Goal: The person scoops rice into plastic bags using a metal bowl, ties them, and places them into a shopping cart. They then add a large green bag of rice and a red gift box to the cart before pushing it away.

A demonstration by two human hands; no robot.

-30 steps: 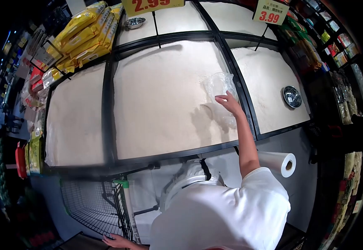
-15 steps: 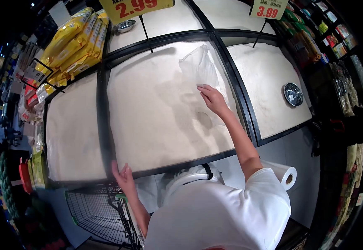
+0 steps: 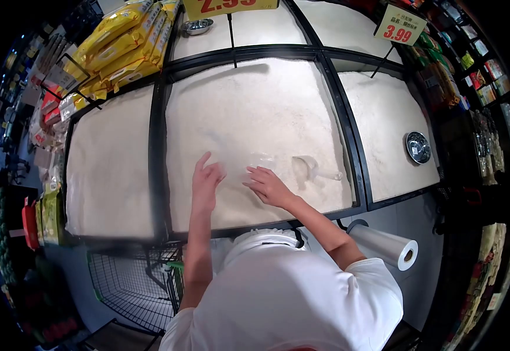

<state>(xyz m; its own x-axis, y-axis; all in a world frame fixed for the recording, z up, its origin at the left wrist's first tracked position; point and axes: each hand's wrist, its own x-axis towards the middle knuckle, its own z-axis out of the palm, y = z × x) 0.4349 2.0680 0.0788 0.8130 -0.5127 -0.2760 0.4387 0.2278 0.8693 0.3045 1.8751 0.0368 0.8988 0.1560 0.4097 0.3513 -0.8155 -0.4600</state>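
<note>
My right hand point(image 3: 268, 187) is over the middle bin of fine white grain point(image 3: 220, 111), fingers closed on a clear plastic bag point(image 3: 262, 159). The thin bag lies low over the grain and barely stands out against it. Facing it from the left is my left hand point(image 3: 206, 184), one finger stretched up and the others bent towards the bag, slightly blurred. Right of my right hand, a scoop point(image 3: 329, 174) rests in the grain, its bowl partly sunk and its handle pointing right.
Black dividers point(image 3: 158, 134) part the bins. A steel bowl point(image 3: 418, 147) sits in the right bin, another bowl point(image 3: 197, 26) at the back. Yellow sacks point(image 3: 129, 44) are stacked at left. A plastic bag roll point(image 3: 387, 245) and a shopping cart point(image 3: 132, 281) stand below the front edge.
My right hand has drawn the bag nearer, down and left, uncovering the scoop. My left hand has come up from the bin's front corner towards the bag. The view has shifted slightly.
</note>
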